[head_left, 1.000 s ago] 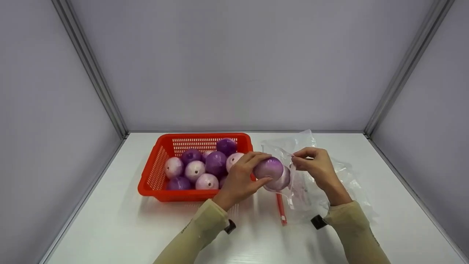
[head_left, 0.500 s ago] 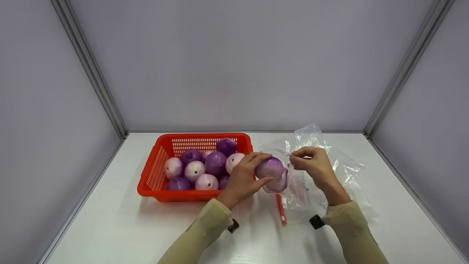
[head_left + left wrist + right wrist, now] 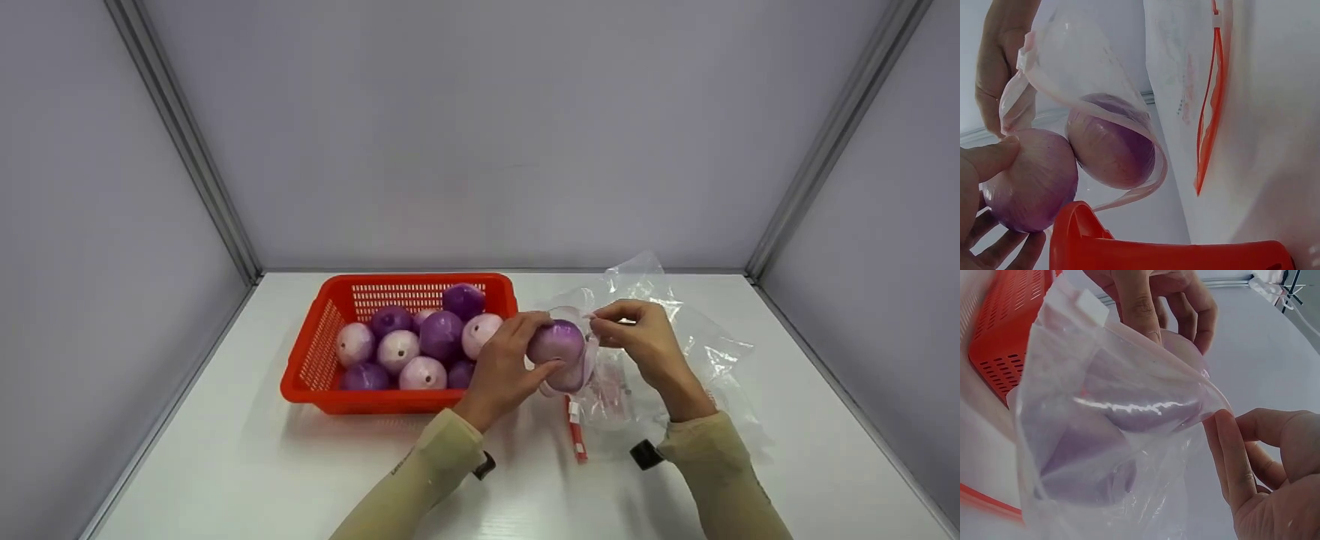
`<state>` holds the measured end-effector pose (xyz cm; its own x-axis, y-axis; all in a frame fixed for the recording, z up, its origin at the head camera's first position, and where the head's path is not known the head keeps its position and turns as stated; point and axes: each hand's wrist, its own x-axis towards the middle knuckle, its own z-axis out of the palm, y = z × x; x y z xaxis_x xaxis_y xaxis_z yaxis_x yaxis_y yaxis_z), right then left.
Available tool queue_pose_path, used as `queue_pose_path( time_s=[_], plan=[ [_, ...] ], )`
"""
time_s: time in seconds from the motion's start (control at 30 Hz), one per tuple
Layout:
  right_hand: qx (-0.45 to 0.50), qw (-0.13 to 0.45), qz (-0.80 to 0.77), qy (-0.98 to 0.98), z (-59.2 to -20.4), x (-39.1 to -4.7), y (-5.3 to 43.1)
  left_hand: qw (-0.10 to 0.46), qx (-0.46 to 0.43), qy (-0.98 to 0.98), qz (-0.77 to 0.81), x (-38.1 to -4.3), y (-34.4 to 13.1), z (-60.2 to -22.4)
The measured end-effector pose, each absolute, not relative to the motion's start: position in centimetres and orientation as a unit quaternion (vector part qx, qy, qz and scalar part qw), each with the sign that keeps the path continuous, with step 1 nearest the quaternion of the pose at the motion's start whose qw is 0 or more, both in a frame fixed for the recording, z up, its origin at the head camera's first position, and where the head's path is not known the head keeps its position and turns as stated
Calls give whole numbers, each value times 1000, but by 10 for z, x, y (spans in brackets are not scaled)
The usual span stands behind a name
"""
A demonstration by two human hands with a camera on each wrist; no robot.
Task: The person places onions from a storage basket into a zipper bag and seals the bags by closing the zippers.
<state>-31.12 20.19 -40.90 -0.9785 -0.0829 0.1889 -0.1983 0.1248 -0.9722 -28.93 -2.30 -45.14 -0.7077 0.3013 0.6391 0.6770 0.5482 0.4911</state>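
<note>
My left hand [image 3: 504, 369] grips a purple-and-white onion [image 3: 556, 342], thumb in front and fingers behind. That onion is at the open mouth of a clear zip bag [image 3: 1145, 410]. A second onion [image 3: 1114, 143] lies inside the bag, right beside the held one in the left wrist view. My right hand [image 3: 651, 345] pinches the bag's edge between thumb and fingers. A white slider [image 3: 1092, 307] shows on the bag's rim in the right wrist view.
A red plastic basket [image 3: 319, 395] with several onions stands to the left, its right end close to my left hand. On the table, a bag's red zip strip [image 3: 575, 431] lies below the hands. Crinkled clear plastic [image 3: 712, 352] spreads behind and right of my right hand.
My left hand has shifted slightly right with its onion, further over the bag's mouth. The right hand has edged left with the bag's rim, closing the space between the hands.
</note>
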Motion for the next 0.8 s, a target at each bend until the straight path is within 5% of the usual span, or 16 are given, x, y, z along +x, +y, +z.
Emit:
queue_pose_path(
  time_s=[0.8],
  plan=[
    [108,48,655,-747,-405,-308,200,299,-269,-842,-359,-287,-8,-458]
  ],
)
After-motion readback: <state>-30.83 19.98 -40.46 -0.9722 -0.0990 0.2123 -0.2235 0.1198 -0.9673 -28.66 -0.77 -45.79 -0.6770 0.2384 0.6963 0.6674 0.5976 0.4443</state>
